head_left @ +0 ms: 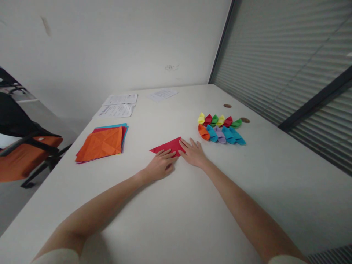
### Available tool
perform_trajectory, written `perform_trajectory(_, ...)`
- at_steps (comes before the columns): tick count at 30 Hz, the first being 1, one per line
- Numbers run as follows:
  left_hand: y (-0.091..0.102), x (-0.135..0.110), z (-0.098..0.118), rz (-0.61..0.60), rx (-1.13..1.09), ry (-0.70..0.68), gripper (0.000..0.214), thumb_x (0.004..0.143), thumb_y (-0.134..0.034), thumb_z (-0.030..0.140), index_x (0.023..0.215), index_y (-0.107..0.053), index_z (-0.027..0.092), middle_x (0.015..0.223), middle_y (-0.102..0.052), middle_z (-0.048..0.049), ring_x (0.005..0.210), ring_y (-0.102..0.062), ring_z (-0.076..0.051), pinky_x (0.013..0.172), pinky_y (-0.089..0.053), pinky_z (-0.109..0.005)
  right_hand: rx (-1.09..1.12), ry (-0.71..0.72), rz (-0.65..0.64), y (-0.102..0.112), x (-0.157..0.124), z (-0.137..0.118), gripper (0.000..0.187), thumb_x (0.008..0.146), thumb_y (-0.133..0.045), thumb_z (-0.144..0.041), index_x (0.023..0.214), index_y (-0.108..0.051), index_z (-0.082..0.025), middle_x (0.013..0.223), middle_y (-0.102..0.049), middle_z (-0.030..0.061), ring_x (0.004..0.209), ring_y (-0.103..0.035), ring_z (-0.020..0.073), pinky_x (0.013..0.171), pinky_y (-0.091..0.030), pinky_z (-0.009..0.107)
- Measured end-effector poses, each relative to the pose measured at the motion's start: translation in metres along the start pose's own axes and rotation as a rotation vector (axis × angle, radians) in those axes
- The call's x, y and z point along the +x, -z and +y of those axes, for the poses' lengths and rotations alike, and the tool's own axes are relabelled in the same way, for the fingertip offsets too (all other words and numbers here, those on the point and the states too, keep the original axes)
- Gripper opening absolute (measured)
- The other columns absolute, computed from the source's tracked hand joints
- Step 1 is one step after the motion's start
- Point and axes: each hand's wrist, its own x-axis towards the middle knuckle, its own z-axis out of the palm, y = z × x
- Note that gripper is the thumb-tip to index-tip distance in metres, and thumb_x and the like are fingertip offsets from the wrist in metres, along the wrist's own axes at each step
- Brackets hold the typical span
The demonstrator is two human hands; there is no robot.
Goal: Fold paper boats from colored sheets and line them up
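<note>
A red sheet of paper [168,146], folded into a triangle, lies flat on the white table [176,205]. My left hand [161,165] rests on its near edge with the fingers stretched flat on the paper. My right hand [193,152] presses on the paper's right corner, fingers spread and flat. Neither hand grips anything.
A stack of coloured sheets [101,143], orange on top, lies to the left. Several folded paper shapes [220,128] in two rows sit to the right. White printed papers [121,104] lie at the far edge. An orange chair [24,154] stands left of the table; blinds cover the right wall.
</note>
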Motion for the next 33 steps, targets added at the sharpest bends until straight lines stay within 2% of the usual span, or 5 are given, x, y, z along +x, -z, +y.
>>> perform_trajectory(11,-0.005,-0.001,-0.003,0.021,-0.019,-0.011,0.044,0.085,-0.052,0.02,0.129,-0.058,0.019,0.14,-0.054,-0.0114,0.136,-0.043,-0.03,0.112,-0.034,-0.054,-0.01,-0.005,0.01,0.0,0.0,0.0,0.067,0.094,-0.014,-0.056,0.154,-0.018,-0.025,0.161,-0.017,-0.0018,0.147,-0.014,0.0346,0.115,-0.015,0.059)
perform_trajectory(16,-0.008,0.002,-0.008,0.114,-0.202,0.108,0.035,0.082,-0.051,0.014,0.115,-0.062,0.019,0.127,-0.065,-0.0096,0.127,-0.053,-0.026,0.11,-0.038,-0.05,-0.007,-0.011,0.012,0.0,-0.001,-0.001,0.067,0.094,-0.015,-0.056,0.154,-0.019,-0.026,0.161,-0.017,-0.0021,0.146,-0.015,0.0346,0.115,-0.016,0.058)
perform_trajectory(21,-0.009,0.004,-0.011,0.192,-0.34,0.171,0.044,0.08,-0.044,0.005,0.121,-0.055,0.017,0.118,-0.07,-0.0086,0.116,-0.061,-0.02,0.105,-0.045,-0.042,-0.007,-0.01,0.017,-0.001,-0.001,0.0,0.067,0.094,-0.016,-0.056,0.154,-0.02,-0.025,0.161,-0.017,-0.0027,0.146,-0.015,0.0347,0.115,-0.015,0.058)
perform_trajectory(28,-0.011,0.002,-0.015,0.087,-0.197,0.067,0.037,0.084,-0.047,0.01,0.114,-0.065,0.019,0.127,-0.065,-0.0078,0.13,-0.051,-0.025,0.11,-0.039,-0.05,-0.005,-0.015,0.01,0.001,-0.001,-0.001,0.067,0.094,-0.016,-0.056,0.153,-0.021,-0.026,0.161,-0.018,-0.0021,0.146,-0.016,0.0349,0.115,-0.016,0.058)
perform_trajectory(33,-0.006,-0.001,-0.012,0.087,-0.044,-0.047,0.033,0.083,-0.052,0.014,0.112,-0.067,0.02,0.13,-0.063,-0.0096,0.132,-0.048,-0.028,0.109,-0.038,-0.053,0.003,-0.018,0.011,0.001,-0.001,-0.002,0.066,0.094,-0.015,-0.056,0.153,-0.021,-0.026,0.16,-0.019,-0.0033,0.146,-0.016,0.0351,0.115,-0.015,0.058)
